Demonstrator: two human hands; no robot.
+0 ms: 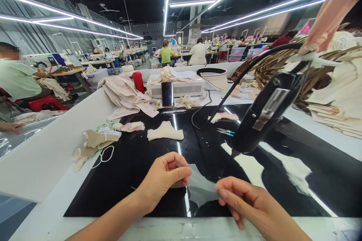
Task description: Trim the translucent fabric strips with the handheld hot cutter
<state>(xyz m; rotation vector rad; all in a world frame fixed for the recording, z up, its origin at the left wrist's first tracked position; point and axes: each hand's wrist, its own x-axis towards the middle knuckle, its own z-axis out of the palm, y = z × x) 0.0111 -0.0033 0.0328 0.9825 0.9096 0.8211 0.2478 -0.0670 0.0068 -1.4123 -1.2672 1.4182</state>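
Note:
My left hand (168,175) and my right hand (244,199) pinch a thin, see-through sheer fabric piece (201,186) by opposite sides, above the glossy black work surface (113,192). The sheet hangs slightly slack between them. Just past my right hand lies a cream fabric piece (250,167). Over it hangs a black handheld tool (260,111) on a cord, its narrow tip pointing down. A stack of cream cut pieces (165,131) lies beyond my left hand. Farther right, several thin white pieces (294,169) are piled loosely.
Small teal-handled scissors (225,131) lie near the hanging tool. At left are tan pieces (100,139) with pale cord. A phone (167,94) leans on a white vented box (175,87) beside a red cup (138,82). Fabric bundles (127,92) stand behind. A person (17,71) sits at left.

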